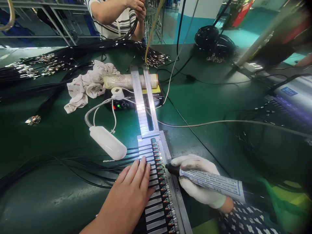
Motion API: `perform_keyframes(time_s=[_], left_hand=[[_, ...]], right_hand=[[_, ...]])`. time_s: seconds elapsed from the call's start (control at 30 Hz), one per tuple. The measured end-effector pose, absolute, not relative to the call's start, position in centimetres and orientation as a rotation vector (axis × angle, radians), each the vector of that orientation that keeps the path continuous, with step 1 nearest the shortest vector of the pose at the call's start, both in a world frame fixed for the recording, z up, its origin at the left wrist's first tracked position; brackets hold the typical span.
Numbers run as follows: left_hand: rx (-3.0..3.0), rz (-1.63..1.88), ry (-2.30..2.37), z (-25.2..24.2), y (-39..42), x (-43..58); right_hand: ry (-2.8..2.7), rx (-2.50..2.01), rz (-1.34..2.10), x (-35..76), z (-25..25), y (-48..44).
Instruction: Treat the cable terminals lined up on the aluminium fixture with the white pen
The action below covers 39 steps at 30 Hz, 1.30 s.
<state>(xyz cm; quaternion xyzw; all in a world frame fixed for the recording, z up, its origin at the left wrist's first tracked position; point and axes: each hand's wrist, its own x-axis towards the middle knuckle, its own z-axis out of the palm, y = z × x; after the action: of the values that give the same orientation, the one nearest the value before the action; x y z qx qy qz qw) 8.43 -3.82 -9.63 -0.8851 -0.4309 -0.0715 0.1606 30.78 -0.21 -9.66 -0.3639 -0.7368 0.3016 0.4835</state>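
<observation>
My left hand (133,190) is bare and lies with outstretched fingers on the black cables (97,167) where they cross the slotted metal fixture (156,216). The cable ends sit side by side in a row along it, with small metal connectors and stripped coloured wires (166,194). My right hand (198,182), in a white glove with smudged fingers, grips a black dispensing bottle (214,183) with a printed label. Its dark nozzle points left and is at the connector row, just right of my left fingertips. Whether the tip touches a connector I cannot tell.
A white lamp (108,143) on a bent neck lights the fixture. Behind stand a black control box (124,99), a wrapped roll (119,81) and a crumpled cloth (90,81). Cable bundles (102,47) lie farther back, before a person (114,19). A silver device (294,94) glows purple at right.
</observation>
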Motion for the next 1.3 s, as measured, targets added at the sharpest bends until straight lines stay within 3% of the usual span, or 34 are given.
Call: perform_keyframes(time_s=[1.3], left_hand=[[-2.684,-0.129,-1.174,-9.5,-6.3,7.9]], right_hand=[[-1.876,-0.9,0.693,31.3,-10.0,-1.2]])
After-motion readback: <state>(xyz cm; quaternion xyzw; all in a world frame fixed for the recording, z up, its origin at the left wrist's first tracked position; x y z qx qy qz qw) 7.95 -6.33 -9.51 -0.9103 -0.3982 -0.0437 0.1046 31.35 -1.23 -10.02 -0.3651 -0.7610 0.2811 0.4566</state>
